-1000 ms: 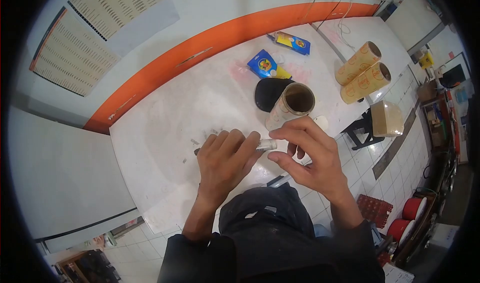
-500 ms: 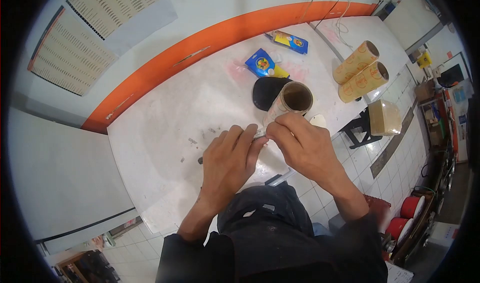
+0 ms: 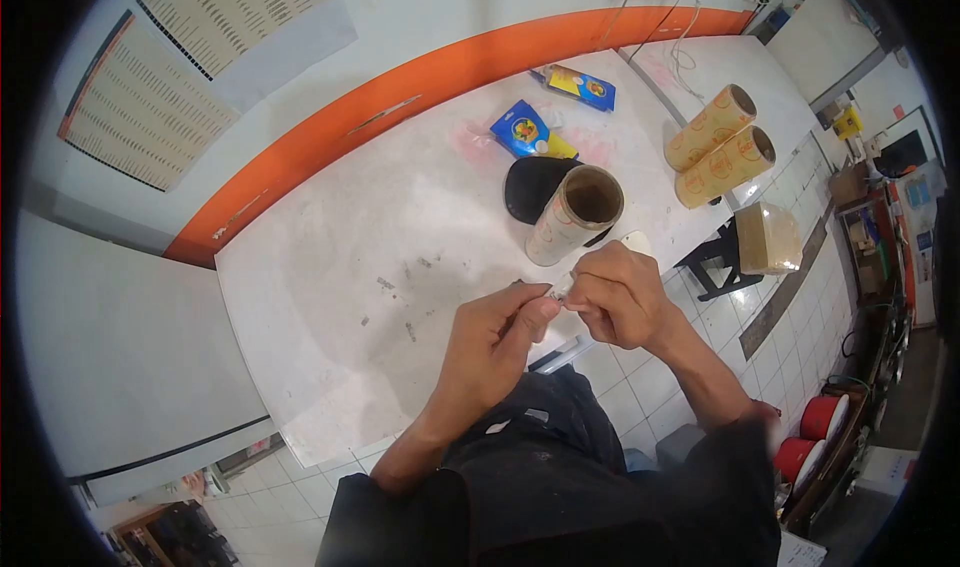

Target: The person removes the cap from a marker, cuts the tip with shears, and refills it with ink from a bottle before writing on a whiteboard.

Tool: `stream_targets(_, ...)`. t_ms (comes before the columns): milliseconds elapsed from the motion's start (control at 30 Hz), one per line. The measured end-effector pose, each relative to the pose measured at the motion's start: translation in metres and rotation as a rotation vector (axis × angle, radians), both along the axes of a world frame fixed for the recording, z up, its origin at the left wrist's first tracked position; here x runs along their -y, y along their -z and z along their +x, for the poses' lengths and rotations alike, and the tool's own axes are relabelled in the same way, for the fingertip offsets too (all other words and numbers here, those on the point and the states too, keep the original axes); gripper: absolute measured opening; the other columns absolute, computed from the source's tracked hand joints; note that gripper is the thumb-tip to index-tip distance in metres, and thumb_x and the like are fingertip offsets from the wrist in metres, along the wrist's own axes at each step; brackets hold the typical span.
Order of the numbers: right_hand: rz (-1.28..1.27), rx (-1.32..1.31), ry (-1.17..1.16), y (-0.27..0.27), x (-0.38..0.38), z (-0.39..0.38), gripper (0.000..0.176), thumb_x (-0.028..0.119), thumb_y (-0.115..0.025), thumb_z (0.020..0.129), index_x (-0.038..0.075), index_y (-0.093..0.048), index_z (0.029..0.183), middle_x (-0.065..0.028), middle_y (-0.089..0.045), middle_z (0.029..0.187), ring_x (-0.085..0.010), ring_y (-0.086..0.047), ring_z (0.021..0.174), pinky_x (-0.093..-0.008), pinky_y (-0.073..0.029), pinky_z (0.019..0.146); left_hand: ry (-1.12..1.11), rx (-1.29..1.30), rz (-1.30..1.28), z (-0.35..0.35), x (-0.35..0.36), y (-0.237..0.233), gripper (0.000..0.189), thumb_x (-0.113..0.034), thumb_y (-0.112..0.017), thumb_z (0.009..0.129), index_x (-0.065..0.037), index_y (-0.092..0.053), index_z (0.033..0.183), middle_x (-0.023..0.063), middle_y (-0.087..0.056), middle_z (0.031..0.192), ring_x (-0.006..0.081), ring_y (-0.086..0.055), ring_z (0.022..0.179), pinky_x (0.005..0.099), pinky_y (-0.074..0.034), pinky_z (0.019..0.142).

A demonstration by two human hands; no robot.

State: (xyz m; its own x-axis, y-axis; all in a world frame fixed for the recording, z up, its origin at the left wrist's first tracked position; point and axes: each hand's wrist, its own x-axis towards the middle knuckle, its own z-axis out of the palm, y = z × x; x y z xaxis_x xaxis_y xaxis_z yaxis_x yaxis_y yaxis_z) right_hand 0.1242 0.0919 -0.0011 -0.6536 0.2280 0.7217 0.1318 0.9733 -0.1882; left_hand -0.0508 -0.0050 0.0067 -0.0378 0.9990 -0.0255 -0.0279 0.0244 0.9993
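Close to the table's front edge, my left hand (image 3: 488, 342) and my right hand (image 3: 622, 295) meet at the fingertips. Both pinch a small whitish piece (image 3: 562, 287), mostly covered by the fingers; I cannot tell its kind. Just beyond them stands an upright cardboard roll (image 3: 560, 229) with reddish print and a hollow core. A black cap-like thing (image 3: 526, 189) lies behind the roll, partly hidden by it. Small dark scraps or marks (image 3: 410, 330) dot the white tabletop (image 3: 320, 317) left of my hands.
Two blue-and-yellow packets (image 3: 520, 129) lie toward the orange-banded wall. At the right, two yellowish printed rolls (image 3: 725, 167) stand side by side. A wrapped box (image 3: 768, 239) on a black stool (image 3: 718, 265) is beside the table, with cables (image 3: 682, 52) at the back.
Both hands have shifted right and toward me, uncovering more of the roll. The left hand has turned, its thumb now on top, and a dark tip beside it no longer shows.
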Motion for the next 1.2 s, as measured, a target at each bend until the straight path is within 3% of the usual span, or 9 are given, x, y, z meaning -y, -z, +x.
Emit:
stream_targets(233,0.019,-0.223,-0.032,0.015,0.0,0.003,0.027,0.002,-0.075,0.07,0.003,-0.059,0.093,-0.0119,-0.06,0.09,-0.0278,-0.061,0.074,-0.0302,-0.05,0.06,-0.001,0.385,-0.159,0.021,0.007,0.002,0.023,-0.019,-0.059,0.097,0.002,-0.062,0.105,-0.0022,-0.054,0.07,0.0023,-0.043,0.06,0.0191,-0.034,0.052)
stream_targets(333,-0.173,-0.29,0.048,0.014,0.005,-0.003,0.022,0.011,-0.074,0.08,0.003,-0.058,0.094,-0.011,-0.059,0.089,-0.0265,-0.061,0.076,-0.0289,-0.049,0.065,-0.034,0.388,-0.1,0.023,0.004,0.0,0.022,-0.019,-0.061,0.096,0.001,-0.061,0.105,-0.0017,-0.055,0.073,0.0025,-0.044,0.061,0.0193,-0.034,0.052)
stream_targets(433,-0.739,-0.676,-0.11,0.012,0.015,-0.013,0.029,0.025,-0.072,0.087,0.002,-0.057,0.096,-0.0085,-0.058,0.09,-0.019,-0.059,0.076,-0.0283,-0.048,0.069,-0.061,0.349,-0.048,0.016,0.001,-0.002,0.022,-0.019,-0.063,0.095,0.001,-0.061,0.105,-0.0016,-0.056,0.077,0.0027,-0.044,0.063,0.019,-0.034,0.054)
stream_targets(533,-1.08,-0.42,-0.071,-0.008,0.017,0.003,0.032,0.031,-0.071,0.087,0.002,-0.059,0.093,-0.0031,-0.056,0.086,-0.0095,-0.053,0.074,-0.0249,-0.044,0.064,-0.093,0.302,-0.005,0.015,0.0,-0.003,0.02,-0.017,-0.064,0.094,0.0,-0.061,0.104,-0.0018,-0.056,0.079,0.0027,-0.046,0.067,0.0188,-0.035,0.057)
stream_targets(767,-1.225,-0.129,0.112,-0.038,0.027,-0.007,0.012,0.014,-0.063,0.091,0.004,-0.06,0.084,0.0043,-0.05,0.065,-0.0024,-0.043,0.06,-0.0194,-0.032,0.053,-0.16,0.163,0.088,0.015,-0.006,0.001,0.014,-0.009,-0.065,0.093,0.001,-0.06,0.103,-0.0027,-0.057,0.08,0.0027,-0.048,0.073,0.0197,-0.038,0.063)
stream_targets(933,-1.498,-0.385,-0.139,-0.026,0.03,-0.018,0.015,0.011,-0.06,0.092,0.005,-0.057,0.079,0.003,-0.051,0.064,-0.0023,-0.043,0.055,-0.0201,-0.032,0.05,-0.142,0.312,0.169,0.019,-0.006,0.016,0.018,-0.017,-0.06,0.097,0.0,-0.057,0.101,-0.0026,-0.052,0.072,0.0042,-0.045,0.062,0.0199,-0.034,0.053)
stream_targets(1067,-1.609,-0.477,-0.054,0.002,0.029,-0.019,0.02,0.014,-0.057,0.094,0.006,-0.052,0.077,0.0019,-0.049,0.062,-0.0045,-0.044,0.053,-0.022,-0.032,0.048,-0.163,0.513,0.091,0.022,-0.004,0.035,0.038,-0.036,-0.044,0.103,0.0,-0.056,0.093,0.0014,-0.052,0.072,0.0053,-0.038,0.058,0.0208,-0.03,0.053)
stream_targets(1133,-1.7,-0.583,0.112,0.039,0.016,-0.01,0.023,0.016,-0.055,0.096,0.006,-0.051,0.075,0.0021,-0.047,0.061,-0.0055,-0.043,0.052,-0.0228,-0.031,0.048,-0.059,0.639,0.264,0.015,0.002,0.038,0.045,-0.04,-0.036,0.104,0.0,-0.054,0.093,0.0017,-0.049,0.068,0.0062,-0.036,0.054,0.0221,-0.029,0.051)
stream_targets(1200,-1.815,-0.728,0.012,0.031,0.018,-0.006,0.028,0.018,-0.055,0.096,0.007,-0.049,0.07,0.0025,-0.045,0.06,-0.0061,-0.043,0.052,-0.0236,-0.032,0.048,-0.035,0.744,0.281,0.006,-0.005,0.029,0.05,-0.044,-0.03,0.105,0.0,-0.052,0.093,0.0018,-0.046,0.064,0.0071,-0.033,0.05,0.0232,-0.028,0.048)
